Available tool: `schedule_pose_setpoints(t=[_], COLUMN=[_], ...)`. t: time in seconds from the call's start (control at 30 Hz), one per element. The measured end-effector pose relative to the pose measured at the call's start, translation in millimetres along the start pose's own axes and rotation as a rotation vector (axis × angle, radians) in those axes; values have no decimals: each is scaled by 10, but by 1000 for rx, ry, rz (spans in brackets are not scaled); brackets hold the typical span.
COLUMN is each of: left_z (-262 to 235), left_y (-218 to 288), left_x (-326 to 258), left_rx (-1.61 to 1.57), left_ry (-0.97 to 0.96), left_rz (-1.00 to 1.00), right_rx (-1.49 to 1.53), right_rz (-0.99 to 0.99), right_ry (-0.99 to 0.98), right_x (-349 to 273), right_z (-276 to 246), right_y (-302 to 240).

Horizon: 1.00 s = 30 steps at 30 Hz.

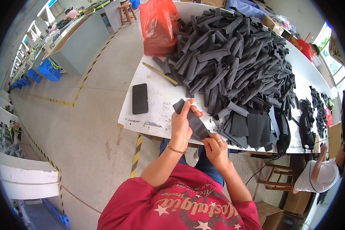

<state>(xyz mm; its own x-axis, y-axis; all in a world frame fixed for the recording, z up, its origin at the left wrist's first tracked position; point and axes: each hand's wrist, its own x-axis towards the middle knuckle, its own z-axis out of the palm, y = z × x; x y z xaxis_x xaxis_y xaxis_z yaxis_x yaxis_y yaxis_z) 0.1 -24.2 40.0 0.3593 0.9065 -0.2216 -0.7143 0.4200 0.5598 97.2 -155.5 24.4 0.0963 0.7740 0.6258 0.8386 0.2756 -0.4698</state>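
Workshop floor of pale concrete with yellow-black tape lines; a white worktable (157, 103) stands in front of the seated person. Both hands are raised just over the table's near edge, holding one dark grey fabric strip (193, 120). Left hand (181, 128) is closed around the strip's upper part, thumb across its face, fingers behind. Right hand (216, 147) pinches the lower end between thumb and fingertips. Long axis of the strip runs diagonally, from upper left at the left hand down to lower right at the right hand; the left hand covers more of its length. Just beyond and to the right lies a large heap of like strips (234, 57), with flat stacked pieces (253, 128) nearest the right hand. A black phone (140, 98) lies well left of the hands, a wooden ruler (161, 73) beyond it, a red plastic bag (159, 27) at the far corner. Strip's rear face and the left fingertips are hidden.
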Motion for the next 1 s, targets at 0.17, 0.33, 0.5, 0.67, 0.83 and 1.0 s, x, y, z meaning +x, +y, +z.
schedule_pose_setpoints(t=[0.17,0.33,0.5,0.67,0.83,1.0], left_z=[7,30,5,1,-22,-30], left_y=[-89,-152,-205,-222,-226,-236], left_x=[-55,-83,-69,-57,-38,-15], left_rx=[22,34,19,15,24,-6], left_ry=[4,20,-5,-13,-40,-37], left_rz=[41,74,101,112,119,106], right_rx=[47,79,104,140,128,142], right_rz=[10,4,15,33,37,60], right_ry=[-5,-52,-58,-67,-82,-114], right_x=[47,54,110,137,155,154], right_z=[5,-10,-27,-23,-36,-52], right_y=[28,77,76,112,138,212])
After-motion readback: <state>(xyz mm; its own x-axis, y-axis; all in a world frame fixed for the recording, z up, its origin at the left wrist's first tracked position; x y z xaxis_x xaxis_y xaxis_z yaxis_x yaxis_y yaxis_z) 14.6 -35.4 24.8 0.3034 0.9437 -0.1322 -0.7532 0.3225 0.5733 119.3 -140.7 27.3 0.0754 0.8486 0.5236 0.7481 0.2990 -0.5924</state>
